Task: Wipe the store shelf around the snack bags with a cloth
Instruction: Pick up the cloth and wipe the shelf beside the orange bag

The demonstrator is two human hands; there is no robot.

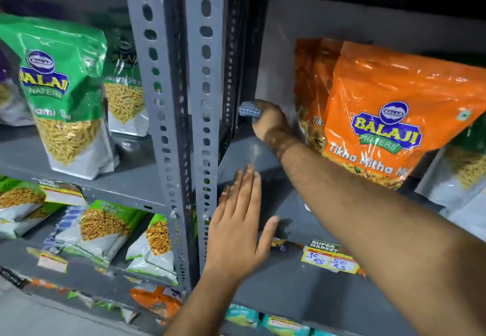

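A shop: grey slotted-steel shelving (168, 99); branded snack bags (373, 114); handwritten price tag (330, 258)

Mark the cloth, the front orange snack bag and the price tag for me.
cloth (249, 111), head view, on the blue checked bunch sticking out of the right hand.
front orange snack bag (394, 99), head view, on its upper front face.
price tag (330, 259), head view, on the handwritten yellow label.
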